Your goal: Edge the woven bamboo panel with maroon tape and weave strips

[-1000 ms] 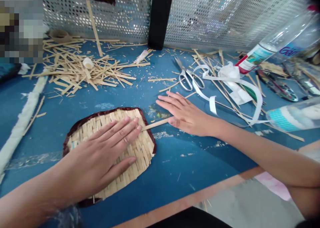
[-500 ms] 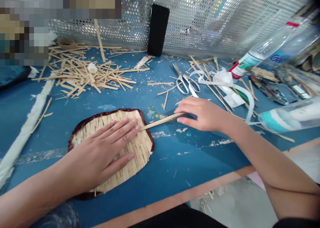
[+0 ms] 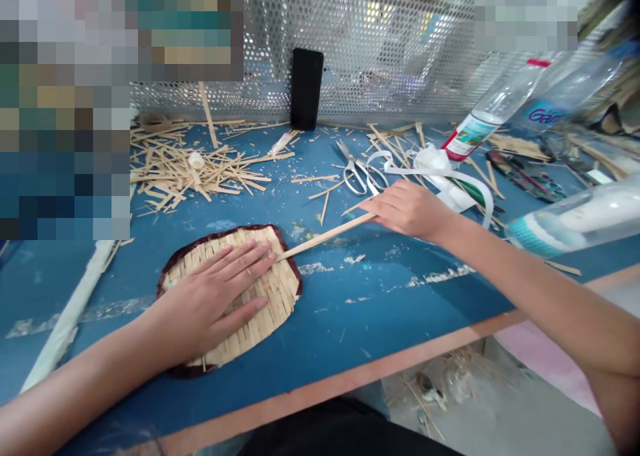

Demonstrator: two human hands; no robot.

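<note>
On the blue table lies a woven mat of pale bamboo strips (image 3: 280, 303), with a dark brown band along much of its edge. My left hand (image 3: 220, 293) rests flat on the mat, fingers stretched out. A long thin bamboo strip (image 3: 325, 236) slants up to the right from the mat. Its lower end meets the mat by my left fingertips. Its upper end is pinched in my right hand (image 3: 407, 209), which is closed just in front of the scissors (image 3: 354, 176). How the strip's lower end sits in the weave is hidden.
Loose bamboo strips (image 3: 200, 173) are heaped at the back left. A black phone (image 3: 306, 89) leans on the perforated metal screen (image 3: 380, 76). White ribbon (image 3: 450, 175), a red-capped bottle (image 3: 487, 119) and a lying bottle (image 3: 575, 219) are on the right. The table's wooden edge (image 3: 320, 403) runs in front.
My right hand's fingers have closed more tightly on the bamboo strip. My left hand stays flat on the mat. The camera view has shifted somewhat.
</note>
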